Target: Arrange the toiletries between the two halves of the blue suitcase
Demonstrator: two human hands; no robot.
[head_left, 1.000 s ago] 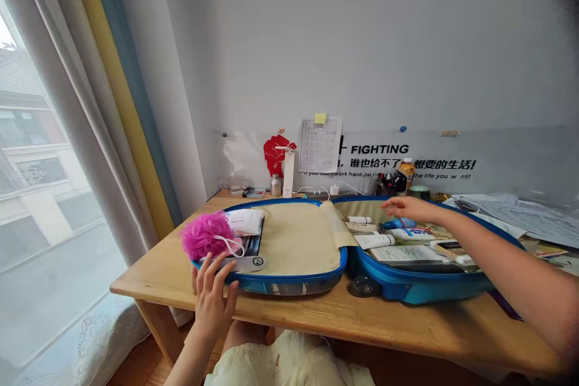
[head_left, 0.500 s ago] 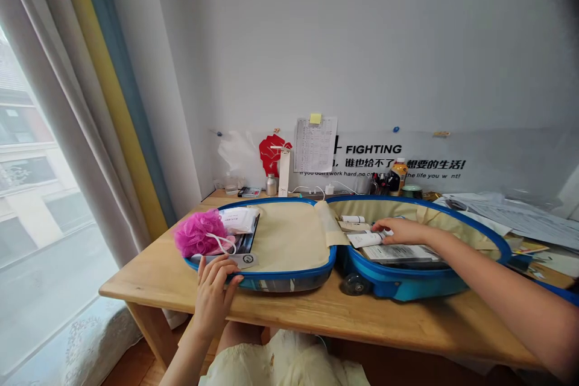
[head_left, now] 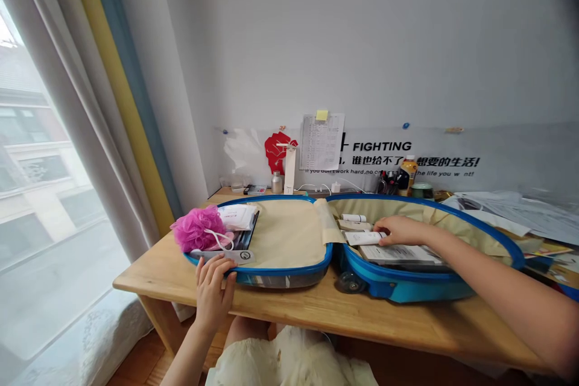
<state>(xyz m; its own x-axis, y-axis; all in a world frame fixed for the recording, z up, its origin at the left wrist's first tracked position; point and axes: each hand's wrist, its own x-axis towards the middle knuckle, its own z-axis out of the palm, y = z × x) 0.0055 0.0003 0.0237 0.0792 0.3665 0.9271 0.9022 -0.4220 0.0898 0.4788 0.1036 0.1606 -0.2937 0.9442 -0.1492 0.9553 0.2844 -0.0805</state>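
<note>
An open blue suitcase (head_left: 289, 271) lies across the wooden table, its two halves side by side. My right hand (head_left: 392, 231) is inside the right half, fingers closed on the end of a white tube (head_left: 360, 238). Beyond that tube lie a second white tube (head_left: 353, 218) and a beige item (head_left: 355, 225); a flat wrapped package (head_left: 398, 254) is nearer me. My left hand (head_left: 216, 280) rests on the left half's front rim with its fingers spread, beside a white strip (head_left: 235, 256). A pink bath puff (head_left: 199, 229) and a white packet (head_left: 237, 216) sit in that half.
Along the back of the wooden table (head_left: 158, 271) stand a small metallic bottle (head_left: 277, 183), an orange-capped bottle (head_left: 408, 175) and a green jar (head_left: 422, 190). Papers (head_left: 520, 211) are spread at the right. A curtain (head_left: 108, 72) hangs at the left.
The tube in my right hand now lies flatter among the other items. The white strip by my left hand sits closer against the rim items. The view has shifted slightly.
</note>
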